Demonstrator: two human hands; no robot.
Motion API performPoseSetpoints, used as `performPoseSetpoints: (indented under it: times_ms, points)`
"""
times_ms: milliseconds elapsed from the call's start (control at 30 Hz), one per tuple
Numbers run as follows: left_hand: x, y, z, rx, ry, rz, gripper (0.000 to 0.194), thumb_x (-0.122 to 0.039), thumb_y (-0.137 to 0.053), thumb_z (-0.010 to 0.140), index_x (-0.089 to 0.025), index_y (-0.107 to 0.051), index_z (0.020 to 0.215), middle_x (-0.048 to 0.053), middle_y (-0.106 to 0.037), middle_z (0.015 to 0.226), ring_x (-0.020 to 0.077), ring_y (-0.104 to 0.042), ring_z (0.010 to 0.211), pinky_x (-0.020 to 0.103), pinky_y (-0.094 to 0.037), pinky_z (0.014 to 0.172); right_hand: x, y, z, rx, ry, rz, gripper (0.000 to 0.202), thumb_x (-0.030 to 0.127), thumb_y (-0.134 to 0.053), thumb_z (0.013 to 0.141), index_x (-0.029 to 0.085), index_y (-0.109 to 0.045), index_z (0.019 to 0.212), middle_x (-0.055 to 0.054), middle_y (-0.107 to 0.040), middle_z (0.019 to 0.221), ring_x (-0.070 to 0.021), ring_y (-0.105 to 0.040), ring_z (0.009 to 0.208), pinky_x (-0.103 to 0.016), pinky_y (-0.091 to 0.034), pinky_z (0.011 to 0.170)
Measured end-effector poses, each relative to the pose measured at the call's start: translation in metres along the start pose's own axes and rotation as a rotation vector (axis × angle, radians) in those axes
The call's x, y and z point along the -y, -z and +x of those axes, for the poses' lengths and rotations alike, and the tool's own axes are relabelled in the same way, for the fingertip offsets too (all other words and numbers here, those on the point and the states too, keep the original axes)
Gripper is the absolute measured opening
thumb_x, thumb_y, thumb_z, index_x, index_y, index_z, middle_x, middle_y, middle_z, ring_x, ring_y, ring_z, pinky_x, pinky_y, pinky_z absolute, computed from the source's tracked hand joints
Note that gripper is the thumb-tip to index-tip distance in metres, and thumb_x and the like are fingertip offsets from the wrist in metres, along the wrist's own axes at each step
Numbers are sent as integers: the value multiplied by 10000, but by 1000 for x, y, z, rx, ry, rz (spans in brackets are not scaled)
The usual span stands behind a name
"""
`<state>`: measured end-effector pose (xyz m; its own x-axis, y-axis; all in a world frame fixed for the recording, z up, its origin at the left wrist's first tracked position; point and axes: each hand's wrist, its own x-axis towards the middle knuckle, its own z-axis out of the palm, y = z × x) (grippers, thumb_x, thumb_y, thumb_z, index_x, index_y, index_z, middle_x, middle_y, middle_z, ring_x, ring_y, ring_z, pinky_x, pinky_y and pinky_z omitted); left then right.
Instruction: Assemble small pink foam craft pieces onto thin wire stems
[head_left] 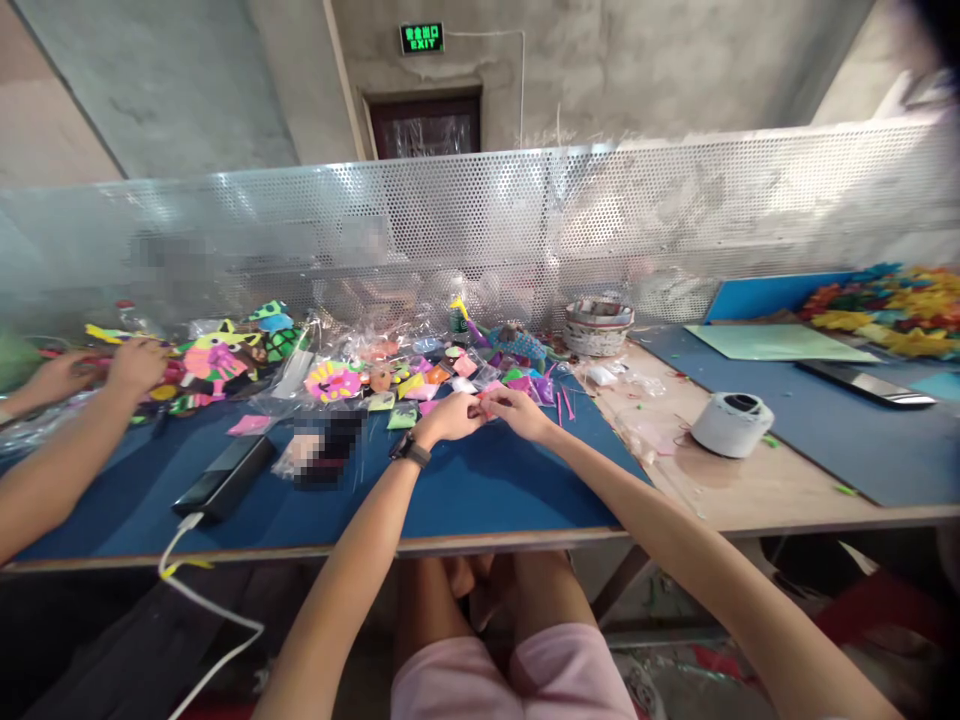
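My left hand (pixel 454 416), with a dark watch (pixel 410 451) on its wrist, meets my right hand (pixel 517 411) over the blue mat (pixel 480 490). Fingers of both hands are pinched around a small red piece (pixel 487 402), mostly hidden by the fingertips. Just beyond them lie colourful packets (pixel 412 384), a pink sheet (pixel 464 364) and purple and green pieces (pixel 536 384). Two thin pink sticks (pixel 567 403) rest to the right of my right hand.
Another person's hands (pixel 137 366) handle colourful pieces at the left. A black power bank (pixel 225 478) with a white cable lies near the front edge. Rightward are a basket (pixel 598 328), a white spool (pixel 731 425) and a dark phone (pixel 862 384). A perforated metal screen (pixel 465 220) stands behind.
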<state>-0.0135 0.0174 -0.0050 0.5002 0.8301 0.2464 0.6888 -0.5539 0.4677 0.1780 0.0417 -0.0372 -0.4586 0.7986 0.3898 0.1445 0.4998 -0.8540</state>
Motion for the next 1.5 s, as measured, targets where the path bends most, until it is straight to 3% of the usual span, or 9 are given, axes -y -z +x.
performPoseSetpoints:
  times_ms: [200, 367, 567, 800, 967, 1100, 1200, 1333, 1500]
  points:
    - [-9, 1, -2, -13, -31, 125, 139, -250, -586, 823, -173, -630, 716, 18, -591, 636, 137, -488, 561, 277, -273, 539, 3, -3, 4, -33, -449, 408, 206, 357, -702, 783, 153, -691, 810, -46, -680, 763, -131, -612, 685, -203, -443, 546]
    - [-15, 1, -2, -48, -26, 181, 180, -275, -617, 820, -174, -626, 671, 29, -578, 622, 138, -463, 547, 286, -273, 545, 13, 4, 6, 1, -553, 482, 194, 326, -715, 773, 147, -667, 716, -56, -672, 699, -107, -564, 581, -207, -453, 519]
    - [-12, 6, -3, 33, -51, -88, 203, -306, -591, 823, -135, -676, 752, 7, -573, 628, 118, -439, 550, 253, -301, 545, 21, 8, 3, 113, -216, 320, 329, 478, -733, 785, 157, -663, 810, -16, -673, 721, -128, -625, 674, -250, -515, 672]
    - [-2, 4, -3, 103, 41, -152, 167, -271, -601, 728, -130, -653, 655, -29, -512, 562, 101, -397, 526, 249, -261, 526, 27, 11, -8, 195, 37, 14, 376, 525, -681, 826, 157, -699, 902, -57, -720, 834, -151, -647, 654, -251, -486, 577]
    - [-1, 4, -5, 78, 50, -111, 210, -275, -590, 700, -148, -547, 537, -45, -413, 510, 91, -338, 509, 255, -228, 515, 23, 14, -8, 148, 156, -199, 309, 441, -644, 867, 177, -733, 1002, -67, -738, 943, -163, -666, 725, -271, -518, 658]
    - [-3, 4, -7, 68, 35, -109, 238, -266, -587, 700, -157, -492, 510, -45, -394, 507, 87, -323, 509, 257, -223, 513, 21, 17, -8, 79, 283, -366, 379, 364, -666, 864, 203, -664, 1206, -91, -717, 1105, -210, -677, 938, -329, -532, 833]
    - [-6, 2, -8, 40, 30, -109, 255, -285, -601, 714, -156, -499, 519, -38, -421, 510, 90, -343, 519, 253, -241, 516, 23, 20, -10, 124, 398, -474, 309, 329, -588, 931, 233, -657, 1217, -92, -687, 1198, -236, -641, 1088, -382, -497, 957]
    - [-11, 2, -9, 45, 13, -112, 266, -324, -615, 744, -149, -543, 557, -29, -474, 530, 95, -374, 532, 249, -256, 524, 30, 20, -13, 147, 414, -558, 319, 311, -526, 969, 246, -626, 1265, -104, -663, 1243, -260, -618, 1143, -422, -485, 983]
    - [-12, 3, -10, 39, -24, -98, 393, -361, -642, 753, -167, -417, 496, -58, -325, 495, 78, -270, 512, 258, -208, 516, 35, 17, -15, 158, 419, -466, 360, 271, -387, 1026, 226, -602, 1311, -104, -693, 1180, -227, -651, 1063, -375, -504, 926]
